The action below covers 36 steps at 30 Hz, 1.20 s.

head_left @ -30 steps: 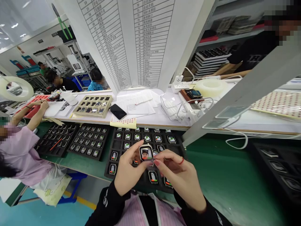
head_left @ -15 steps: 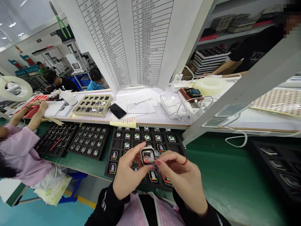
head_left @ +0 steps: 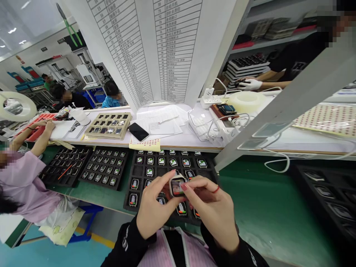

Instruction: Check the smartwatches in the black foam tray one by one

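Note:
My left hand (head_left: 155, 205) and my right hand (head_left: 213, 209) pinch a small white smartwatch body (head_left: 177, 185) between their fingertips, its lit screen facing up towards me. They hold it just above a black compartment tray (head_left: 139, 171) on the green bench. That tray carries several more watch bodies with lit screens. A red ring shows on one finger of my right hand. Both sleeves are black.
Two more black trays (head_left: 107, 168) lie to the left. A person in pink (head_left: 25, 185) sits at far left. A raised white shelf (head_left: 178, 142) carries a beige tray (head_left: 109, 125), a black phone (head_left: 138, 131), papers, chargers and cables. A slanted grey post (head_left: 278, 107) crosses on the right. Another black tray (head_left: 328, 196) lies at right.
Both hands have lowered the watch body slightly and tilted it flatter over the tray. Behind the shelf at right, another person's gloved hand has come into view.

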Motion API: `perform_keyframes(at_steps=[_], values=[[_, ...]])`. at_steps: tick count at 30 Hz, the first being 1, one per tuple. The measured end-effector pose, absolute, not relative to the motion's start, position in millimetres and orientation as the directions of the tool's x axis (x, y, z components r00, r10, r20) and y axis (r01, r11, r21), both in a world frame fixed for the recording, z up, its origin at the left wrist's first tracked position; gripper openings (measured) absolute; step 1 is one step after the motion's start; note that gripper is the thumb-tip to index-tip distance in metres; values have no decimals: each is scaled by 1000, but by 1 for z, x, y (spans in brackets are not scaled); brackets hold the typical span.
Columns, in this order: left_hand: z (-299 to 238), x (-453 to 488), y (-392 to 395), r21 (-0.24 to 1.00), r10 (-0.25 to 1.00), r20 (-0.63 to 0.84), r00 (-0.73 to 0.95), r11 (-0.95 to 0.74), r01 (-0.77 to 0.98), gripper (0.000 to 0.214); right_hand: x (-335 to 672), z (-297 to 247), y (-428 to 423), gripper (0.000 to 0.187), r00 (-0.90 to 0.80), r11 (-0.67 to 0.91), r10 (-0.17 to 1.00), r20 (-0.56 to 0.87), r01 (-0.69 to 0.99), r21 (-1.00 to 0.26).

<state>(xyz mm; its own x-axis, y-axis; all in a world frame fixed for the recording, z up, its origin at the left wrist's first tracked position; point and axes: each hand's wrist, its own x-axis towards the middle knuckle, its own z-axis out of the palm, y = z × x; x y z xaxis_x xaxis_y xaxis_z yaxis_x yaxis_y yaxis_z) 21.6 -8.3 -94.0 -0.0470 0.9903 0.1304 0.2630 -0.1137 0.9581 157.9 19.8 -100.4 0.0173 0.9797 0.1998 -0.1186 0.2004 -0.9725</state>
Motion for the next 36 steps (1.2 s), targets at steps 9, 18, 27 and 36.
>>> perform_keyframes(at_steps=[9,18,27,36], values=[[-98,21,-7,953,990,139,-35,-124,275,53,156,-98,20,18,34,187,982,184,-127,-974],[-96,21,-7,959,992,126,-30,-115,258,55,157,-99,21,16,23,181,984,179,-152,-972],[-96,20,-8,956,990,138,-23,-127,264,55,157,-104,18,20,39,166,986,162,-148,-975],[-96,21,-11,953,988,152,-19,-141,269,55,156,-101,14,18,35,169,986,165,-165,-972]])
